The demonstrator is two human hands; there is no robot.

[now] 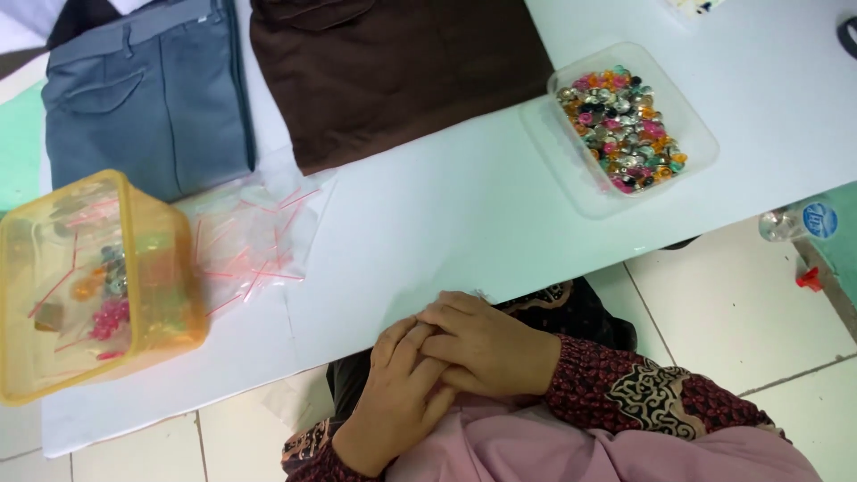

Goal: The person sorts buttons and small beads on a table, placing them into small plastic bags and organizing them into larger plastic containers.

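A person is sitting at the near edge of a white table (464, 214), the right hand (486, 344) lying over the left hand (402, 397), fingers curled together and holding nothing. Far right of the hands, a clear tray (692, 147) is holding mixed colourful beads (622, 127), seemingly unsorted. Left of them, small plastic bags (254, 236) are lying beside a yellow tub (147, 277).

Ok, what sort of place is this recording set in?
Probably a small garment or craft workroom. On the white table lie folded grey trousers and brown trousers, a clear tray of mixed coloured buttons, and an amber box beside small zip bags. Both hands rest clasped, holding nothing.
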